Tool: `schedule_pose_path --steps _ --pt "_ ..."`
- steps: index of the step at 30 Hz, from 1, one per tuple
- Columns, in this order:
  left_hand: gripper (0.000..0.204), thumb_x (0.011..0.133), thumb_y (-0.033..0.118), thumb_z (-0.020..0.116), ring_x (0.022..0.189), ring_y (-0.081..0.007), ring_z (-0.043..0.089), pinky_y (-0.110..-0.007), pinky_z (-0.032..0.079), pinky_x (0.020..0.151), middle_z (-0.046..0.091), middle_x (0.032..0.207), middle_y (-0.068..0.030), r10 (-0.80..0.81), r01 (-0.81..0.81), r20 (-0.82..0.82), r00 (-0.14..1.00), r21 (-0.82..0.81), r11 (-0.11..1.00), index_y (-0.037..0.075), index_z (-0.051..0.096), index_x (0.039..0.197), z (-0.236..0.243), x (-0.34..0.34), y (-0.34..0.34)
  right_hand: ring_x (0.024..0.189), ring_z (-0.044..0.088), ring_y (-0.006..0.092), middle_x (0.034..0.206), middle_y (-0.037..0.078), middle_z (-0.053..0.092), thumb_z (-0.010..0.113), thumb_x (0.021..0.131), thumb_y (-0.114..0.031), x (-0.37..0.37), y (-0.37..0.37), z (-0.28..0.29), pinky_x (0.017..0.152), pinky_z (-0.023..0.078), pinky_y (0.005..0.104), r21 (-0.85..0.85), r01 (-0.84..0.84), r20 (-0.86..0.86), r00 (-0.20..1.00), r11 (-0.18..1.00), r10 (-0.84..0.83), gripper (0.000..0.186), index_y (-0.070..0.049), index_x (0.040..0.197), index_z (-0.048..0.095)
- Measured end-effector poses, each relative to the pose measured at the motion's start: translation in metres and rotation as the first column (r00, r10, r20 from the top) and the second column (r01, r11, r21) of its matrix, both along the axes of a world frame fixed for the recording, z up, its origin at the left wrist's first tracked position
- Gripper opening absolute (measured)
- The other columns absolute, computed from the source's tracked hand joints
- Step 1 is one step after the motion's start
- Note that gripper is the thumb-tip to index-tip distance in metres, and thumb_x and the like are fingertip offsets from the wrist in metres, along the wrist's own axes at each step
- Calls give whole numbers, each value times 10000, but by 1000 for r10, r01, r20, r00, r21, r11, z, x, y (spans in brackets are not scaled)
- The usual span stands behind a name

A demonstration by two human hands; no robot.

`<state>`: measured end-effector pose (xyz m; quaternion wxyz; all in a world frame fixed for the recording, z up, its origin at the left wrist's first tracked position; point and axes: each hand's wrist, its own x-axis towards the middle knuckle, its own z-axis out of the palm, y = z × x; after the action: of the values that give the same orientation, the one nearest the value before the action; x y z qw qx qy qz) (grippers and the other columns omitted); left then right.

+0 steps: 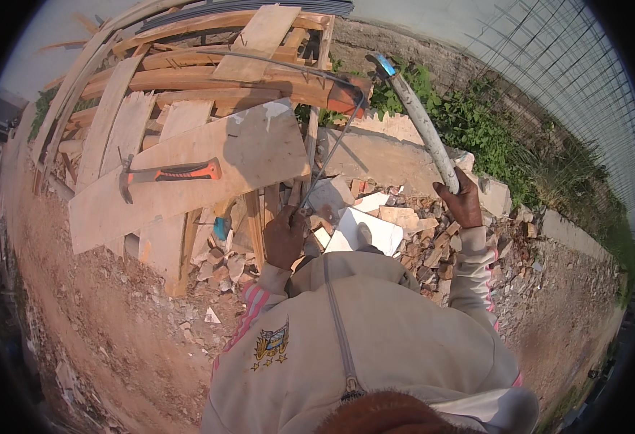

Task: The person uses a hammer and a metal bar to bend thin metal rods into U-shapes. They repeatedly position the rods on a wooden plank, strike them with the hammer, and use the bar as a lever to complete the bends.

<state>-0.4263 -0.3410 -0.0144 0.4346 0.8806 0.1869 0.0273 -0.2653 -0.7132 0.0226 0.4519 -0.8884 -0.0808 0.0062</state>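
My left hand (286,235) is closed around the lower end of a thin, dark bent metal rod (337,141). From there the rod rises to a sharp bend and runs back leftward over the lumber. My right hand (463,201) grips the near end of a whitish pipe (426,119), whose far end carries a bright blue piece (384,65). The pipe slants up and away to the left. On a plywood board (259,148) left of my hands lies a claw hammer (176,172) with an orange and black handle, touched by neither hand.
Stacked wooden beams (187,79) and planks fill the far left. Broken bricks and wood scraps (436,253) cover the ground before me, around a white panel (364,230). Green plants (491,137) grow along a low wall at right, beside wire mesh (577,65).
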Motion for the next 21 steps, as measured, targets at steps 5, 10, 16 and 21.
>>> schedule_pose_path --steps 5,10,16,21 --pt "119 953 143 605 742 -429 649 -490 497 624 660 819 -221 31 -116 239 971 350 930 33 650 961 60 -2 -39 749 505 79 800 -15 580 793 870 -174 21 -12 -13 699 473 265 231 20 34 999 973 -29 312 24 1067 654" --pt "153 992 153 583 718 -423 634 -474 476 602 634 789 -222 211 -370 438 874 316 874 13 639 964 115 5 -87 684 441 72 735 -32 512 784 880 -182 66 -24 -8 611 419 263 369 -85 56 996 926 69 253 -12 898 596" --pt "265 1045 218 525 558 -235 462 -376 389 540 527 676 -151 348 -708 631 694 509 489 -8 630 955 185 -53 -77 544 472 63 628 -31 524 773 911 -283 120 -32 48 495 382 255 456 -237 198 967 858 162 324 -72 808 549" --pt "302 1057 261 515 551 -121 410 -311 318 508 477 637 -34 309 -792 743 594 472 388 4 627 946 234 -126 -90 679 585 102 757 11 628 749 927 -329 162 8 114 611 477 301 416 -411 393 886 811 247 307 -44 965 641"
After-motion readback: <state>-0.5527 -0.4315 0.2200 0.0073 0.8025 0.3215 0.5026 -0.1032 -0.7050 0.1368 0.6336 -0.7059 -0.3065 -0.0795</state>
